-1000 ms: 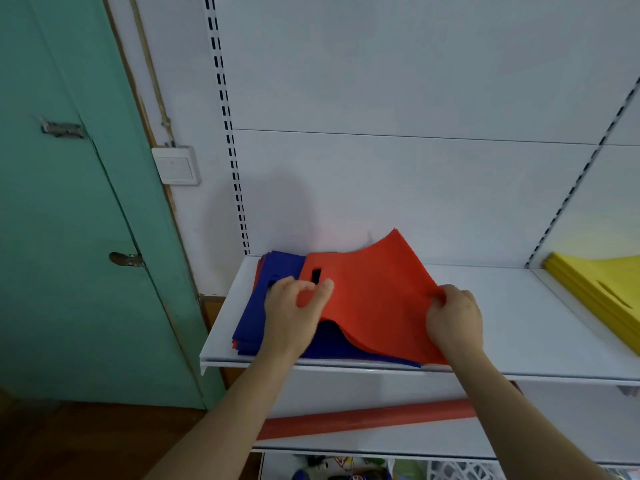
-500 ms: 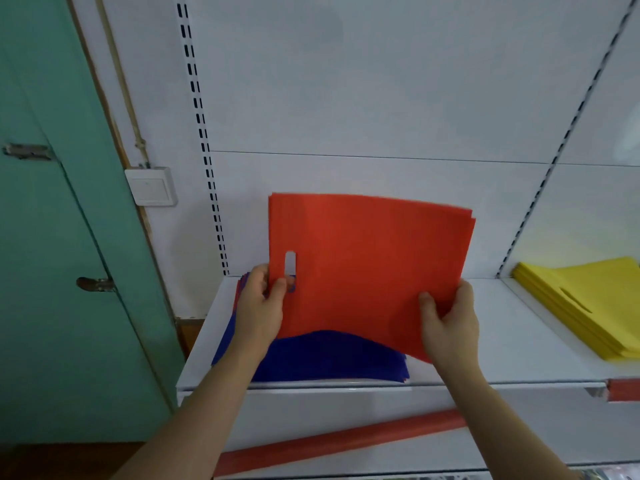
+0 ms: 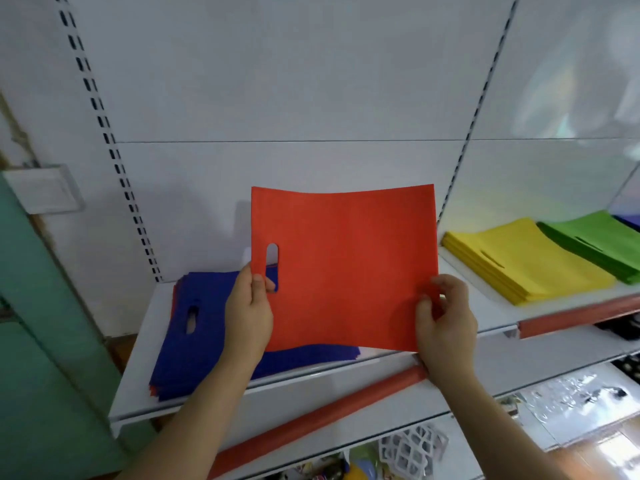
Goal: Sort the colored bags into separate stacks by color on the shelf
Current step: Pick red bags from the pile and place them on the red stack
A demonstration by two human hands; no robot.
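Holding the red bag [image 3: 346, 268] upright in front of me, I have both hands pinched on it: my left hand [image 3: 249, 311] clamps the edge beside the slot handle, thumb on the front face, and my right hand [image 3: 445, 322] pinches the lower corner on the opposite side, fingers curled round the edge. The bag hangs clear above the white shelf [image 3: 138, 368], its face turned toward me and its top edge bowed slightly. Directly below and behind my left grip lies the blue stack [image 3: 194, 341], flat on the shelf, with a thin red edge showing under its near-left corner. Well off to the far side of my right grip, the yellow stack [image 3: 519, 261] lies on the neighbouring shelf section, and the green stack [image 3: 599, 244] overlaps its outer edge. Beneath my right wrist runs a red price strip [image 3: 311, 419] along a lower shelf.
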